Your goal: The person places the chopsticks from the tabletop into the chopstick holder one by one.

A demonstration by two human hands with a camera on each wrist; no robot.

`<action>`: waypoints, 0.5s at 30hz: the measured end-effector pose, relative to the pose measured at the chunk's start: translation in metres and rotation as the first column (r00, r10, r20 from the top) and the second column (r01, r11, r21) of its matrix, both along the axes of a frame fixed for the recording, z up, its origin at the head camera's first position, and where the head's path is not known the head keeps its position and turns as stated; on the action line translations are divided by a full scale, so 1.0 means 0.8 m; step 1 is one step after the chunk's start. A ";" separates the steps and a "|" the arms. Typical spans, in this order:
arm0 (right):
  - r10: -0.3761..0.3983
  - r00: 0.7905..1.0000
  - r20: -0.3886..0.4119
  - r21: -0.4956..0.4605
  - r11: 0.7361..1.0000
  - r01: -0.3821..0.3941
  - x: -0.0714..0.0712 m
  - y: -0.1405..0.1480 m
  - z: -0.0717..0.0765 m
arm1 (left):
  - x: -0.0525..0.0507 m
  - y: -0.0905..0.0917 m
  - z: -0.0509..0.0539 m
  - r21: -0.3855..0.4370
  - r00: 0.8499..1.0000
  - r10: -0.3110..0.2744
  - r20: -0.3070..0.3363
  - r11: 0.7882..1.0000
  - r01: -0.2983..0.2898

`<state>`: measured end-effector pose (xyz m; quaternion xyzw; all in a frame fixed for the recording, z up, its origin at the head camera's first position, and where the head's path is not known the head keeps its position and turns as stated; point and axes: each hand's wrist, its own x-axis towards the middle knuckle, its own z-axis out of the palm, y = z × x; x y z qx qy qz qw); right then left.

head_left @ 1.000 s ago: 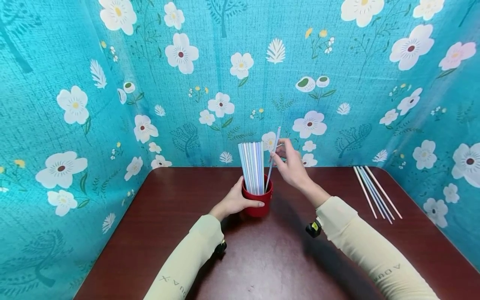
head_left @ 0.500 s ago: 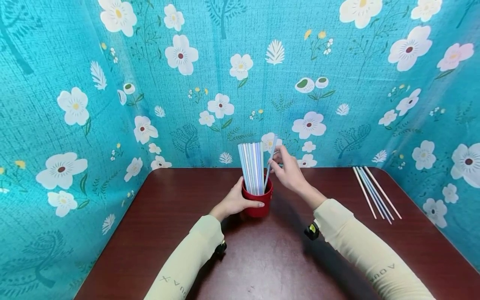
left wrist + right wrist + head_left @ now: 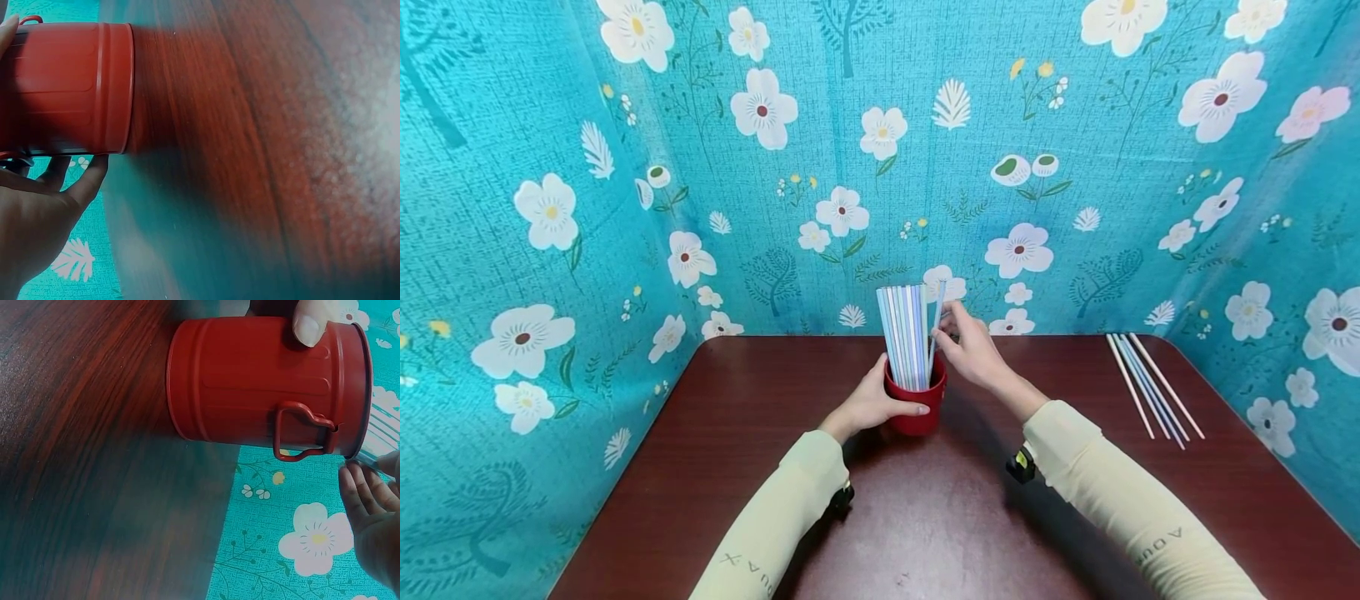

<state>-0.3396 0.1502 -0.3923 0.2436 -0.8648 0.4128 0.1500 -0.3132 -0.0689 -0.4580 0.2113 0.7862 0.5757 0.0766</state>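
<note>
A red metal bucket [image 3: 916,423] with small side handles stands upright on the table, and a bundle of pastel straws [image 3: 904,333] rises from it. My left hand [image 3: 871,402] grips the bucket from its left side, thumb across the front; in the left wrist view more of that hand's fingers [image 3: 92,178] show against the wall. At the right rim, my right hand [image 3: 973,348] pinches a light blue straw [image 3: 937,312] between thumb and fingers. Its lower end is inside the bucket, hidden by the rim. The right wrist view shows this hand [image 3: 378,525] beside the opening.
Several loose straws [image 3: 1166,383] lie side by side at the table's far right. The dark red-brown table [image 3: 760,400] ends at a turquoise floral cloth [image 3: 820,150], which hangs behind it and along both sides.
My right hand has moved down and slightly left, taking the light blue straw lower into the bucket and closer to the bundle. My left hand keeps its hold on the bucket.
</note>
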 end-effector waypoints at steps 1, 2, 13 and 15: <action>-0.001 1.000 0.001 0.008 1.000 0.001 0.000 0.000 0.000 | 0.000 0.000 0.000 0.000 1.000 -0.002 -0.001 1.000 0.002; 0.002 1.000 0.006 0.015 1.000 -0.002 -0.001 0.000 0.000 | 0.000 0.001 0.001 0.002 1.000 -0.003 -0.002 1.000 0.003; 0.010 0.997 0.078 0.042 0.999 -0.013 -0.005 0.000 0.003 | 0.006 0.001 0.010 0.009 1.000 -0.007 0.023 1.000 0.006; 0.006 0.996 0.093 0.041 0.999 -0.010 -0.005 0.000 0.003 | 0.012 0.001 0.019 0.009 0.999 -0.011 0.033 1.000 0.011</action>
